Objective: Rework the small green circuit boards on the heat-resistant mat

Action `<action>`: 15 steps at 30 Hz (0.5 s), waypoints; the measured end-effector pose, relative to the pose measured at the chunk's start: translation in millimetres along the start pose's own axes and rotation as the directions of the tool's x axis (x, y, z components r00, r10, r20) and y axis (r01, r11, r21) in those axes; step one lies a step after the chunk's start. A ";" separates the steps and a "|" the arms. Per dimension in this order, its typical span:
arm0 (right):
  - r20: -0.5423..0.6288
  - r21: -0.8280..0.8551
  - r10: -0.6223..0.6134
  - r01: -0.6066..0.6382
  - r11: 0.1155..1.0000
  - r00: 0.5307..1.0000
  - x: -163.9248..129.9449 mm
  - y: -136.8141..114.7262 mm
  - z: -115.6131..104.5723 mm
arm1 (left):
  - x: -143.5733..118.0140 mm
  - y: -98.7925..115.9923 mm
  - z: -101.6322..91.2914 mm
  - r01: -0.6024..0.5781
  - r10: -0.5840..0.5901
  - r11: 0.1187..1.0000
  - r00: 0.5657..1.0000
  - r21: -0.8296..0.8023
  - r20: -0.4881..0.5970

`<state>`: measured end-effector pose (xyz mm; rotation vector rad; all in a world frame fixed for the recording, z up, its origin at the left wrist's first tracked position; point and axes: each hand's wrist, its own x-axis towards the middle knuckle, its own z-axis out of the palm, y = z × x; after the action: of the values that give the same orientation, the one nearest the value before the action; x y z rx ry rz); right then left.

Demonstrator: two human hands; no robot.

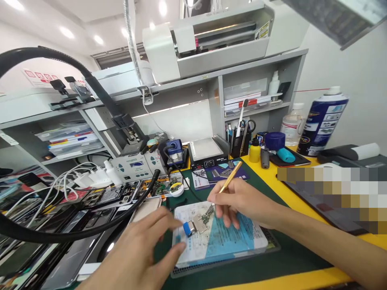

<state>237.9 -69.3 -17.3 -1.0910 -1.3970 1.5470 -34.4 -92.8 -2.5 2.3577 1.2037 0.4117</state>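
Head view shows a small circuit board (pixel 207 216) lying on a pale blue and white work pad (pixel 223 241) on the green mat of the bench (pixel 296 257), near the pad's upper left part. A blue and silver clamp (pixel 192 227) sits just left of the board, touching it. The right hand (pixel 238 201) comes in from the right with its forearm low across the bench; thumb and forefinger are pinched on gold tweezers (pixel 229 178), whose tips point down at the board while the handle slants up and away to the right. The other fingers rest curled on the pad. The left hand (pixel 142 249) reaches in from the lower left, palm down, fingers loosely spread and gripping nothing; its fingertips (pixel 173 223) lie at the pad's left edge, just beside the clamp. Behind stand a soldering station (pixel 136 166), a hot plate (pixel 207 152) and a spray can (pixel 322 121).
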 end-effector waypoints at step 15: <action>-0.047 0.108 0.052 -0.046 0.993 0.998 -0.4 1.4 1.1 | 51.8 -8.1 12.2 -0.235 0.235 0.972 0.972 0.018 0.022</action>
<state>237.0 -70.2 -18.6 -1.0981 -1.2484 1.6000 -4.7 -49.5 -14.3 2.5258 0.9259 0.4538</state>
